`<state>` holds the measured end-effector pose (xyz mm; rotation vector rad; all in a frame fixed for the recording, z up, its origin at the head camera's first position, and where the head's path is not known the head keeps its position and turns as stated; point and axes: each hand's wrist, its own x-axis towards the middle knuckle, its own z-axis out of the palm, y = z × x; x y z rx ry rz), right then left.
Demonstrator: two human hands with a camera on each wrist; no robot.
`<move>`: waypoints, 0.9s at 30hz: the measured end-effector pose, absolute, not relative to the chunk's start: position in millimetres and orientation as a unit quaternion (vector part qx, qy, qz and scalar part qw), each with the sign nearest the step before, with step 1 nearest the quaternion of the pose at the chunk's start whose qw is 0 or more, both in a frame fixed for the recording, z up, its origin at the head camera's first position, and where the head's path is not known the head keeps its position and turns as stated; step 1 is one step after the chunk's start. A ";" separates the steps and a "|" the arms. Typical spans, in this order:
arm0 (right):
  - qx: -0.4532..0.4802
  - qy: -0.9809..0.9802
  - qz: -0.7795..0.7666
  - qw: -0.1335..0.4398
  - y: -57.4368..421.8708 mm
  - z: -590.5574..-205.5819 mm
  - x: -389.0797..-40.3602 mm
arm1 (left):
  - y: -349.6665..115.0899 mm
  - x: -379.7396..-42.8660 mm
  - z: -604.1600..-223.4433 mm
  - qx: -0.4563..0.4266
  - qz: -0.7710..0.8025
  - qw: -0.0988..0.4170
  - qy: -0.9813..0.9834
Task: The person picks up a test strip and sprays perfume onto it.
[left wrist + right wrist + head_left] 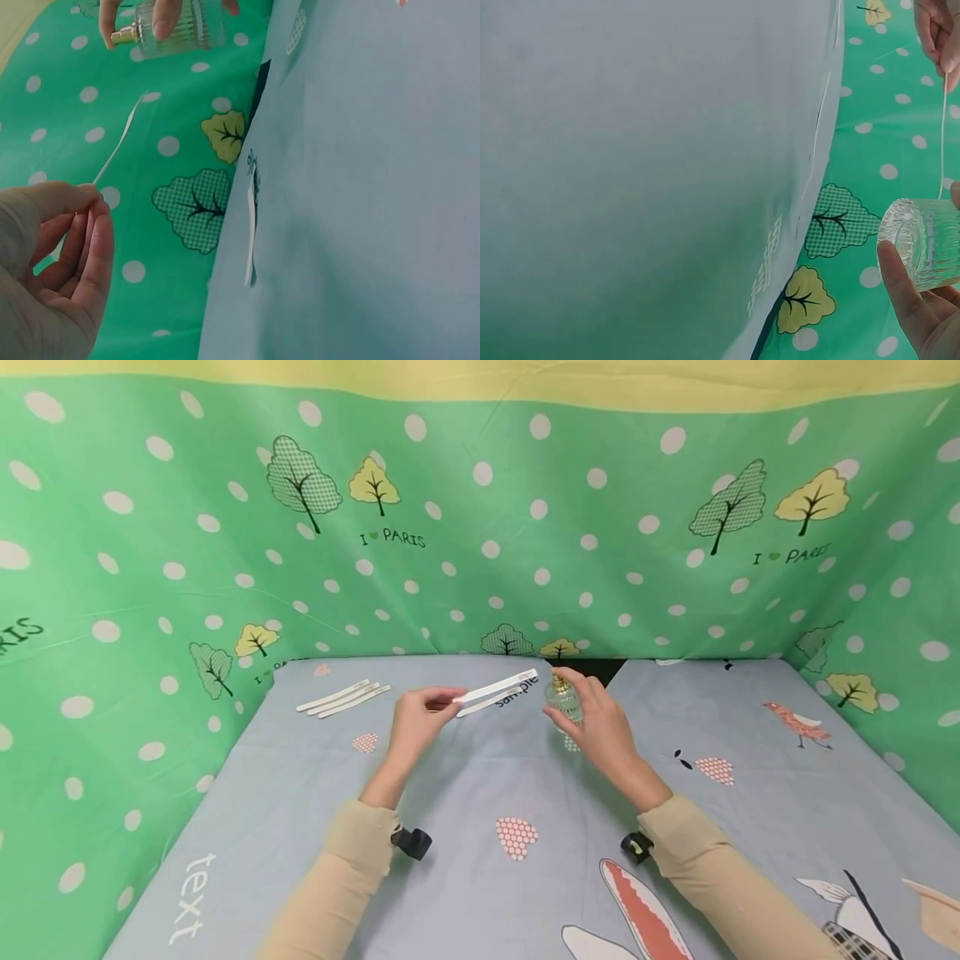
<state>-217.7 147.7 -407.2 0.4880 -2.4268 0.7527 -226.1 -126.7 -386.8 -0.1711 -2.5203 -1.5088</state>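
Between thumb and fingertips, my left hand pinches one end of a white perfume test strip, which points right toward the bottle. My right hand grips a clear ribbed-glass perfume bottle raised off the table, thumb low and a finger at its gold spray top. The strip's free end is close to the bottle but apart from it in the left wrist view. Below the held strip, a second test strip lies on the cloth. The bottle's thick base shows in the right wrist view.
Several more test strips lie side by side at the far left of the table. A grey-blue printed cloth covers the tabletop, with a dark patch at its back edge. Green dotted fabric hangs behind and at both sides.
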 end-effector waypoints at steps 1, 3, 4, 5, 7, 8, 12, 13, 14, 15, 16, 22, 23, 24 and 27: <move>0.181 -0.902 0.279 0.274 147.8 -407.3 -217.7 | -125.2 -225.7 -386.4 -0.058 -0.512 0.098 -0.851; 0.180 -0.903 0.280 0.273 148.1 -407.6 -218.1 | -122.7 -225.0 -385.4 -0.059 -0.515 0.097 -0.850; 0.180 -0.902 0.280 0.273 148.2 -407.6 -218.3 | -121.6 -224.7 -384.9 -0.059 -0.515 0.096 -0.849; 0.181 -0.902 0.280 0.273 148.3 -408.2 -218.9 | -120.6 -224.1 -384.2 -0.060 -0.516 0.095 -0.849; 0.183 -0.902 0.280 0.273 148.0 -408.4 -219.3 | -118.8 -223.2 -383.2 -0.059 -0.518 0.094 -0.848; 0.184 -0.902 0.279 0.274 147.9 -408.4 -219.5 | -118.0 -222.7 -382.8 -0.059 -0.518 0.093 -0.848; 0.187 -0.903 0.274 0.273 147.3 -408.5 -219.6 | -115.2 -221.4 -382.8 -0.060 -0.516 0.092 -0.849; 0.187 -0.903 0.273 0.273 147.2 -408.8 -219.7 | -114.6 -221.3 -383.0 -0.061 -0.515 0.092 -0.850; 0.187 -0.904 0.272 0.272 147.2 -408.8 -219.6 | -113.9 -221.4 -383.2 -0.062 -0.515 0.093 -0.850; 0.187 -0.904 0.271 0.272 147.2 -409.0 -219.7 | -113.2 -221.4 -383.4 -0.062 -0.515 0.093 -0.850; 0.187 -0.904 0.270 0.272 147.3 -409.2 -219.9 | -112.5 -221.6 -383.7 -0.063 -0.515 0.094 -0.850; 0.184 -0.908 0.261 0.270 148.6 -410.0 -221.7 | -109.4 -220.7 -383.3 -0.070 -0.512 0.098 -0.850; 0.183 -0.909 0.261 0.268 148.9 -410.1 -221.7 | -108.9 -220.1 -383.0 -0.071 -0.512 0.098 -0.850; 0.181 -0.910 0.261 0.266 149.1 -410.1 -221.7 | -108.6 -219.9 -382.7 -0.071 -0.513 0.097 -0.850; 0.177 -0.912 0.262 0.261 149.6 -410.1 -221.7 | -107.5 -218.8 -382.2 -0.072 -0.514 0.096 -0.850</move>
